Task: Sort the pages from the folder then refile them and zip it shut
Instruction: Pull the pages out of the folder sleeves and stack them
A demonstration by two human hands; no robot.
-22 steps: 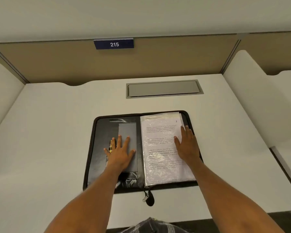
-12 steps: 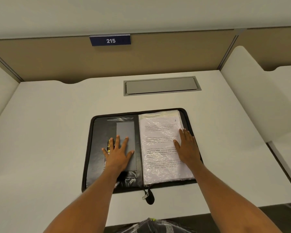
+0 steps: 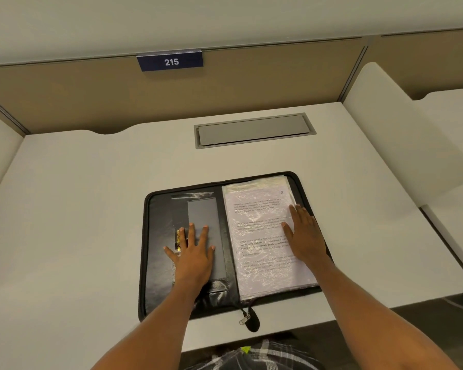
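Observation:
A black zip folder (image 3: 158, 236) lies open on the white desk. Its left half shows inner pockets with a grey panel (image 3: 202, 214). Its right half holds a stack of printed pages in clear plastic sleeves (image 3: 259, 236); the top page carries the number 3. My left hand (image 3: 194, 256) lies flat with spread fingers on the left half's pockets. My right hand (image 3: 305, 237) lies flat on the right side of the pages, fingers straight. The zip pull (image 3: 247, 317) hangs over the folder's near edge.
The white desk (image 3: 78, 222) has a grey cable hatch (image 3: 254, 130) behind the folder. A tan back panel bears a blue sign reading 215 (image 3: 170, 61). White dividers stand at the left and right (image 3: 401, 134). The desk's near edge lies just below the folder.
Both hands stay flat on the open folder. Only the head camera has tilted a little, so the scene sits slightly lower in view.

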